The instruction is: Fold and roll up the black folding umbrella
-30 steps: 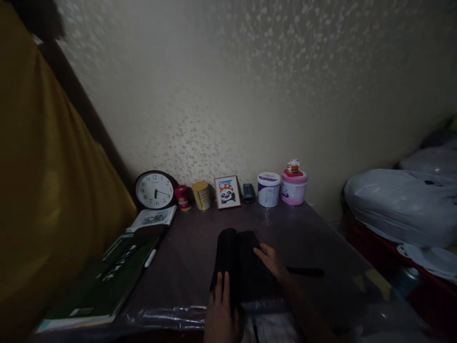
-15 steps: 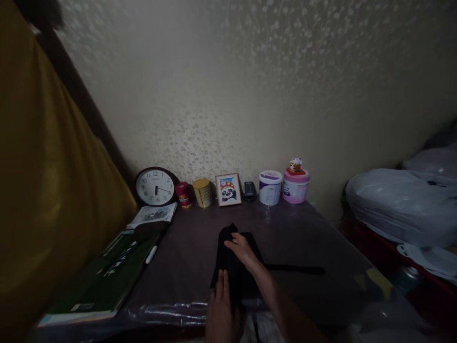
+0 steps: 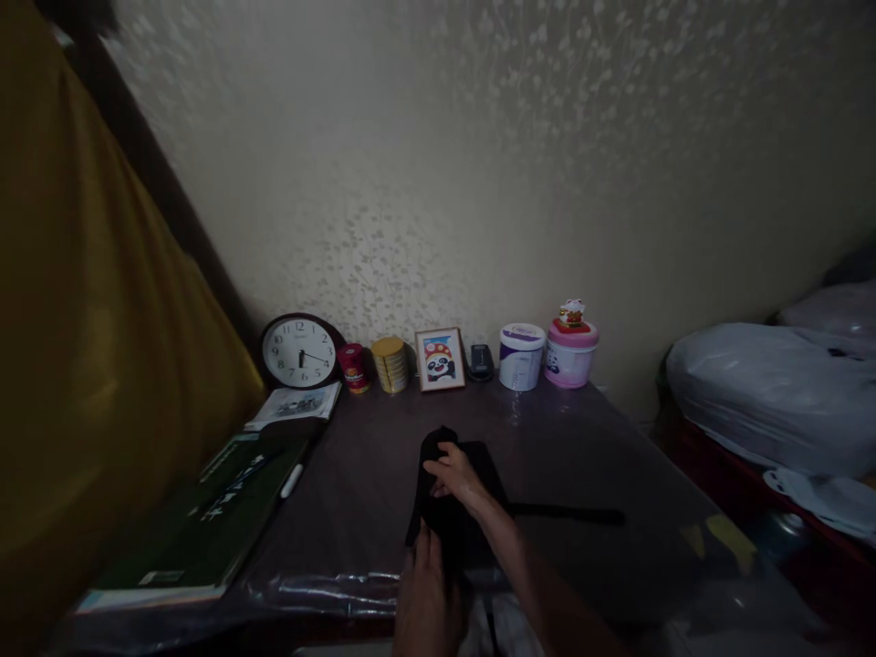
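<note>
A black folded cloth (image 3: 457, 527) lies on the dark table (image 3: 356, 493) near its front edge. My right hand (image 3: 457, 474) reaches across it and has its fingers curled over the cloth's lifted far left corner. My left hand (image 3: 425, 593) lies flat with fingers together on the cloth's near left edge. A black strap (image 3: 568, 515) runs from the cloth out to the right on the table.
Along the wall stand a round clock (image 3: 299, 352), a red tin (image 3: 354, 368), a gold can (image 3: 390, 364), a framed panda picture (image 3: 440, 359), a white tub (image 3: 520, 356) and a pink tub (image 3: 570, 352). Green books (image 3: 212, 511) lie left. A yellow curtain (image 3: 82, 365) hangs left; bedding (image 3: 773, 392) lies right.
My right hand moved from the cloth's right part to its far left corner and took hold of it. The cloth's left fold has been lifted. My left hand stayed put.
</note>
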### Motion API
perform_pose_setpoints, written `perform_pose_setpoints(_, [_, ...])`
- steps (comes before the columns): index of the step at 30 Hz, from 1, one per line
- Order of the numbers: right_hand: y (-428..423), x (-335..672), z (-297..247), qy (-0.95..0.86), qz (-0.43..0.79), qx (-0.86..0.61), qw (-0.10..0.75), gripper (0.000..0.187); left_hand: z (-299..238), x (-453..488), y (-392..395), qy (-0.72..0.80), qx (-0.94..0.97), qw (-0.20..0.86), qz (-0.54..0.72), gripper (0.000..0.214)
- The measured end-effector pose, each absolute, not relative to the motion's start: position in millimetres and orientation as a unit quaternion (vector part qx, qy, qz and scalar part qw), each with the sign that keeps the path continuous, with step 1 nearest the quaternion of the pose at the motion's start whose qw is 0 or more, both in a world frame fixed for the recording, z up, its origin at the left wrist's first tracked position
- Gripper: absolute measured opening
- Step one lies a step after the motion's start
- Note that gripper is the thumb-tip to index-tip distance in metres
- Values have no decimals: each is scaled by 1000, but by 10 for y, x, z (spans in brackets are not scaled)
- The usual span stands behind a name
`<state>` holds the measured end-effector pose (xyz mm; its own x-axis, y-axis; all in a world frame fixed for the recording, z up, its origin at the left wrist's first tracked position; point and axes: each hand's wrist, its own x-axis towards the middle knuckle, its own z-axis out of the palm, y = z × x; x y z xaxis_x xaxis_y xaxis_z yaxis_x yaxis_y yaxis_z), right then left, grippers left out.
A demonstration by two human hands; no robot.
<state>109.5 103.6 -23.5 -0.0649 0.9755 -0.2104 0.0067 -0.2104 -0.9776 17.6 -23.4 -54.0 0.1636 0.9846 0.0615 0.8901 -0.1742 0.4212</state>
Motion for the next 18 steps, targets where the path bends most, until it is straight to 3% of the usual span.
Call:
perform_pose_setpoints(8, [1100, 1013, -253, -471, 562, -551, 398, 59, -610, 118, -230, 587, 750, 189, 239, 71])
perform_pose_setpoints(18, [1117, 955, -160, -511, 543, -565, 353, 61, -501, 150, -203, 617, 752, 188, 134, 71])
